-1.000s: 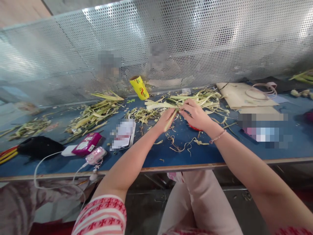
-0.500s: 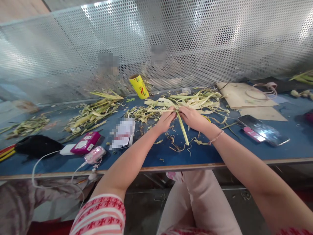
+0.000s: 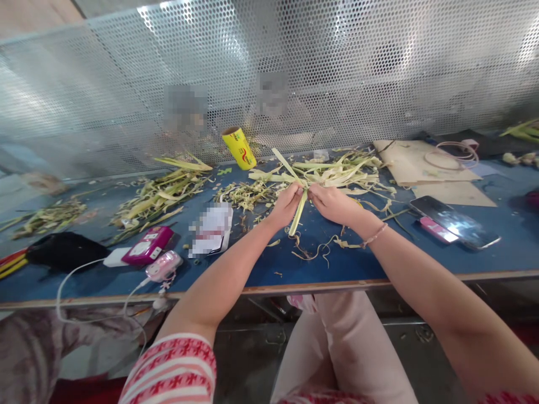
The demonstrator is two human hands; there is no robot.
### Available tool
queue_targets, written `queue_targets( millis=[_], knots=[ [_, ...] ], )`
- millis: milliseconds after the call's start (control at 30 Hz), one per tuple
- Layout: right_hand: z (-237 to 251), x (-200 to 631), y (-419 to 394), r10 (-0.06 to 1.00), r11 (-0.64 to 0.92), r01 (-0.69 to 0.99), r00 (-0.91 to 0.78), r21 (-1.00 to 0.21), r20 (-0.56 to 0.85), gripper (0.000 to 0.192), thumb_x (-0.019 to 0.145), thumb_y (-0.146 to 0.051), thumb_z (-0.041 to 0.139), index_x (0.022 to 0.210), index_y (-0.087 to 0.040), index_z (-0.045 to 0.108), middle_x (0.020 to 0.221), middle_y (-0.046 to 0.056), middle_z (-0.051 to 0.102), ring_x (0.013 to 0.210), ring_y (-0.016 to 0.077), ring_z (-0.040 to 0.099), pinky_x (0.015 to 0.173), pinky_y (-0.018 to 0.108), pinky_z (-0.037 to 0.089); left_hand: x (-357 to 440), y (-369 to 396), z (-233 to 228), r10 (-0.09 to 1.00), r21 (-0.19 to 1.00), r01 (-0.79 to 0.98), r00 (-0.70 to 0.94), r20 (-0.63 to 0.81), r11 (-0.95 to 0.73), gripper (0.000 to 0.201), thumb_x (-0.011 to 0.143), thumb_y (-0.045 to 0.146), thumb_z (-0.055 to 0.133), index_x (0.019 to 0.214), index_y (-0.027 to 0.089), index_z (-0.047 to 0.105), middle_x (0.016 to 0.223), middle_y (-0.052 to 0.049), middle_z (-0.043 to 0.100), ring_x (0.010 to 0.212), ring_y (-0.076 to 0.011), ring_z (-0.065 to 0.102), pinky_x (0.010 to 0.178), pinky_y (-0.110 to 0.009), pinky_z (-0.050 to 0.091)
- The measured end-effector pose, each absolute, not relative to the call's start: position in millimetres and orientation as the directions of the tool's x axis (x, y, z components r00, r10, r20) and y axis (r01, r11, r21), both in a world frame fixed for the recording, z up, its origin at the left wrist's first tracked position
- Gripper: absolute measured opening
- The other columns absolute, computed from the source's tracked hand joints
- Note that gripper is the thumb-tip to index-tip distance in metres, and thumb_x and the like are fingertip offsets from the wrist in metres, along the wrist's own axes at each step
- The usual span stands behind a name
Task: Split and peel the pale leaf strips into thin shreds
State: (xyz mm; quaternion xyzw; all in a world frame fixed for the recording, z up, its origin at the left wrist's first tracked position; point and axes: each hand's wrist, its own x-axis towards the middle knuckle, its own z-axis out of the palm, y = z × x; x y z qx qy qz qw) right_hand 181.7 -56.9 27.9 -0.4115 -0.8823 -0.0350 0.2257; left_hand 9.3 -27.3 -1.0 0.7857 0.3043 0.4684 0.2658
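Pale green leaf strips (image 3: 298,216) are pinched between my two hands above the blue table (image 3: 252,275). One strip end points down toward me and another sticks up to the back left. My left hand (image 3: 288,205) is closed on the strips from the left. Close beside it, my right hand (image 3: 330,203) grips them from the right, thumb and fingers together. Just behind my hands lies a pile of long pale strips (image 3: 345,171). Shorter dried scraps (image 3: 246,194) lie to its left. Thin curled shreds (image 3: 314,255) are on the table in front.
A yellow roll (image 3: 239,148) stands tilted at the back. Left are another strip pile (image 3: 155,196), a phone (image 3: 213,230), a magenta box (image 3: 148,245) and a cabled pink case (image 3: 164,266). Right lie brown card (image 3: 415,163) and a dark phone (image 3: 455,221). A perforated metal screen (image 3: 320,73) rises behind.
The strip end below my hands has swung from pointing down right to down left. Another end now stands up at the back left. My hands stay nearly in place.
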Motion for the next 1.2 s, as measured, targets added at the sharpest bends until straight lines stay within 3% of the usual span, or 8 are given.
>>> queue_targets(
  millis=[233,567,733,800,900,1000,1067,1200],
  knots=[
    [31,180,-59,0.754,0.607,0.783,-0.512,-0.138,0.412,0.020,0.094,-0.021,0.032,0.088,-0.016,0.051,0.067,0.005,0.055,0.057,0.0155,0.045,0.058,0.029,0.031,9,-27,-2,0.747,0.744,0.192,0.378,0.546,-0.641,0.043,0.090,0.059,0.035,0.078,0.020,0.049,0.066,0.001,0.045,0.061,-0.0126,0.042,0.060,-0.028,0.035],
    [29,180,-55,0.742,0.631,0.749,-0.506,-0.203,0.439,0.022,0.093,-0.019,0.032,0.090,-0.016,0.054,0.073,0.007,0.060,0.059,0.0169,0.050,0.058,0.030,0.035,11,-30,1,0.750,0.765,0.136,0.364,0.552,-0.629,0.043,0.088,0.060,0.039,0.075,0.020,0.048,0.063,0.001,0.045,0.059,-0.0128,0.041,0.061,-0.029,0.032],
    [16,180,-48,0.696,0.646,0.756,-0.527,-0.105,0.487,0.024,0.093,-0.019,0.029,0.099,-0.014,0.053,0.079,0.011,0.062,0.062,0.0196,0.055,0.059,0.033,0.038,11,-28,2,0.782,0.755,0.233,0.311,0.540,-0.613,0.041,0.086,0.057,0.047,0.072,0.020,0.050,0.065,0.000,0.051,0.063,-0.0139,0.045,0.064,-0.029,0.034],
    [12,181,-47,0.685,0.665,0.737,-0.536,-0.121,0.494,0.023,0.094,-0.021,0.031,0.104,-0.013,0.050,0.075,0.010,0.061,0.063,0.0207,0.056,0.059,0.034,0.040,12,-25,0,0.804,0.780,0.222,0.281,0.524,-0.586,0.038,0.087,0.054,0.048,0.072,0.019,0.050,0.067,0.000,0.051,0.065,-0.0136,0.046,0.065,-0.028,0.035],
    [13,182,-49,0.700,0.674,0.711,-0.527,-0.202,0.483,0.023,0.095,-0.027,0.036,0.108,-0.014,0.049,0.075,0.009,0.062,0.067,0.0224,0.058,0.062,0.035,0.043,14,-19,-3,0.856,0.866,0.075,0.219,0.469,-0.494,0.033,0.088,0.046,0.051,0.071,0.018,0.050,0.067,0.001,0.047,0.064,-0.0117,0.043,0.064,-0.026,0.035],
    [20,183,-52,0.654,0.728,0.634,-0.527,-0.261,0.543,0.024,0.096,-0.027,0.035,0.107,-0.016,0.053,0.095,0.013,0.065,0.088,0.0241,0.061,0.078,0.039,0.048,17,-15,0,0.922,0.928,-0.185,0.162,0.352,-0.322,0.025,0.087,0.033,0.052,0.068,0.018,0.046,0.063,0.002,0.044,0.059,-0.0097,0.040,0.060,-0.024,0.035],
    [24,183,-52,0.617,0.754,0.594,-0.493,-0.281,0.613,0.024,0.096,-0.022,0.033,0.106,-0.016,0.055,0.104,0.013,0.063,0.098,0.0234,0.060,0.086,0.041,0.047,18,-15,4,0.956,0.926,-0.331,0.163,0.246,-0.181,0.020,0.086,0.024,0.048,0.067,0.018,0.044,0.059,0.003,0.042,0.054,-0.0090,0.039,0.057,-0.024,0.034],
    [24,184,-50,0.592,0.743,0.603,-0.385,-0.292,0.708,0.024,0.089,-0.015,0.043,0.111,-0.015,0.053,0.109,0.015,0.057,0.096,0.0227,0.058,0.084,0.040,0.050,17,-20,12,0.967,0.887,-0.461,0.225,0.115,0.002,0.019,0.084,0.013,0.038,0.068,0.018,0.045,0.053,0.003,0.038,0.049,-0.0090,0.039,0.054,-0.024,0.035]
  ],
)
